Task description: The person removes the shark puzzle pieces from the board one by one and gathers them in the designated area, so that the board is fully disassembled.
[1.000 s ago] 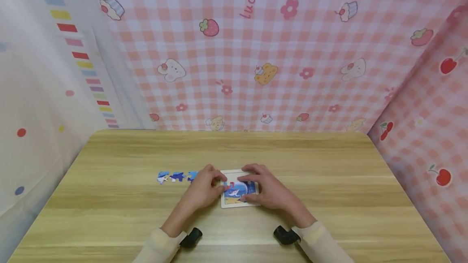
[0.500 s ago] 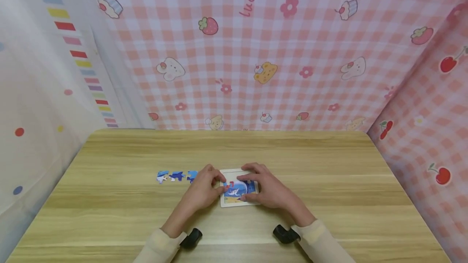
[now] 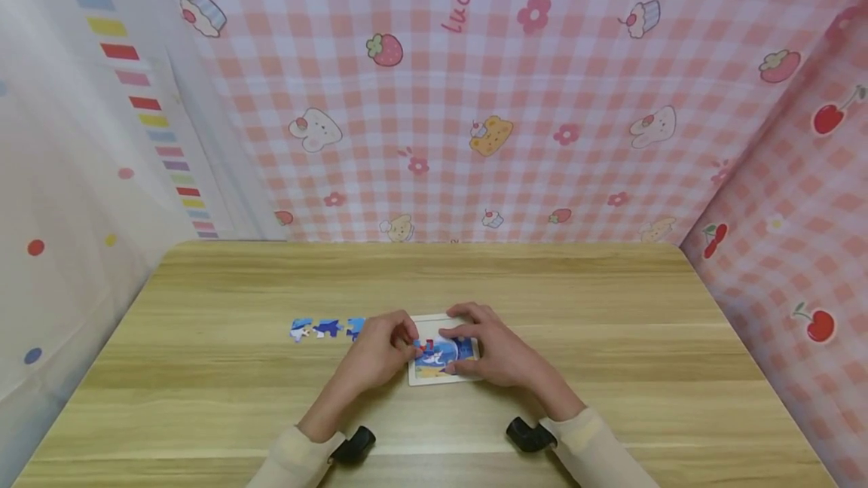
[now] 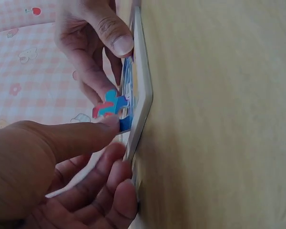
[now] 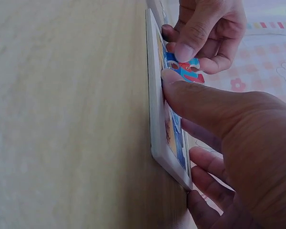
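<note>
A white-framed puzzle board (image 3: pixel 444 381) with a blue sea picture lies flat on the table. At its left side my left hand (image 3: pixel 381 352) pinches a blue and red puzzle piece (image 4: pixel 112 106) between thumb and finger, tilted up over the board; the right wrist view also shows this piece (image 5: pixel 187 69). My right hand (image 3: pixel 505 352) grips the board's right side, its thumb (image 5: pixel 195 98) on the picture and other fingers along the far side and edge. Part of the picture is hidden under the hands.
Several loose blue puzzle pieces (image 3: pixel 328 328) lie in a row on the wooden table (image 3: pixel 224 382), left of the board, the nearest partly behind my left hand. A pink checked cloth (image 3: pixel 434 96) hangs behind the table. Black bands (image 3: pixel 530 435) sit at both wrists.
The fingers of my left hand have shifted and curled a little, and the piece they pinch is tilted up more. The right hand and the board have stayed in place.
</note>
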### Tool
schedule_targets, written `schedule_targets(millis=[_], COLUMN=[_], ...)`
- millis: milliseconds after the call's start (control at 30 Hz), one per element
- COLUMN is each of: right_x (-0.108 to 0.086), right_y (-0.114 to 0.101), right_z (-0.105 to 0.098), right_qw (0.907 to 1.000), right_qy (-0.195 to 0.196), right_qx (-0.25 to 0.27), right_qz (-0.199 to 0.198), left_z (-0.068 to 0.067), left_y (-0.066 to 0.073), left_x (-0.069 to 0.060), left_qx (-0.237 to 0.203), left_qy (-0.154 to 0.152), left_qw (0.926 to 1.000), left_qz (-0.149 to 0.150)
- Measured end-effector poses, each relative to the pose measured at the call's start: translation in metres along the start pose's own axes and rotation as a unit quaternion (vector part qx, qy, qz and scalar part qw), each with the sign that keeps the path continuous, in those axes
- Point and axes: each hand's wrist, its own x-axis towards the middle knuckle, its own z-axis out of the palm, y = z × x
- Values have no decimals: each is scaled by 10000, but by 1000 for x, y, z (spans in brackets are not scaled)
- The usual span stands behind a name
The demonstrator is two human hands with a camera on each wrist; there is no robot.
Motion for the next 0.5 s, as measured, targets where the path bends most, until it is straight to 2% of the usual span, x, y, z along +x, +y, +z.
schedule_targets(millis=[167, 367, 500], right_x=[-2, -1, -1], right_y=[0, 1, 0], right_z=[-1, -1, -1], right_qw=[10000, 9999, 9998], right_qy=[7, -29, -57], right_qx=[-2, 66, 99], right_qz=[35, 120, 156], left_z=[-4, -14, -21], left_y=[-2, -2, -7], left_x=[2, 0, -3], left_qx=[-271, -203, -152], left_qy=[-224, -298, -258], left_qw=[9990, 9986, 9987], left_qz=[262, 381, 420])
